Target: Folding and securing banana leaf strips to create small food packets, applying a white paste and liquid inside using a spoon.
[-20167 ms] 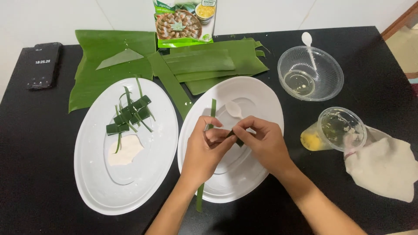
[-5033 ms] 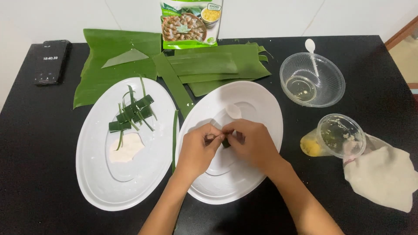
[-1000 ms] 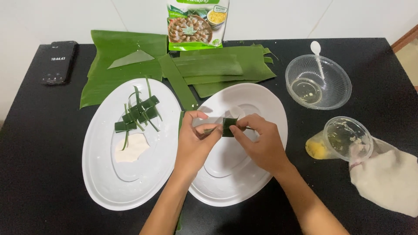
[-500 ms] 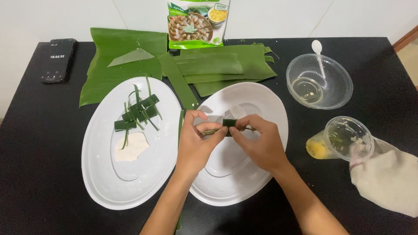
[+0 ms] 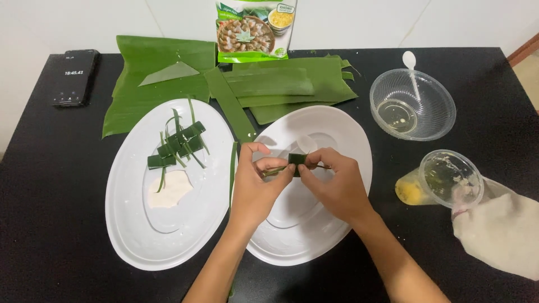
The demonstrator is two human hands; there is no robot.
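Both hands meet over the right white oval plate (image 5: 342,129). A small dark green leaf parcel (image 5: 296,159) is pinched between my right hand (image 5: 331,185) and my left hand (image 5: 259,182). A thin leaf strip (image 5: 275,169) runs from the parcel under my left thumb. A pale round dough piece (image 5: 306,143) lies on the plate just behind the parcel. The left white oval plate (image 5: 135,235) carries several finished leaf parcels (image 5: 178,145) and a white dough lump (image 5: 170,188).
Banana leaves (image 5: 146,90) and cut leaf strips (image 5: 281,84) lie at the back of the black table (image 5: 45,196). A food packet (image 5: 254,28) stands against the wall. A phone (image 5: 76,76), a clear bowl with spoon (image 5: 412,104), a tipped plastic cup (image 5: 446,179) and a white dough bag (image 5: 502,233) sit around.
My fingers have shifted slightly on the leaf parcel, and the thin strip now points left under my left thumb. Both hands remain over the right plate.
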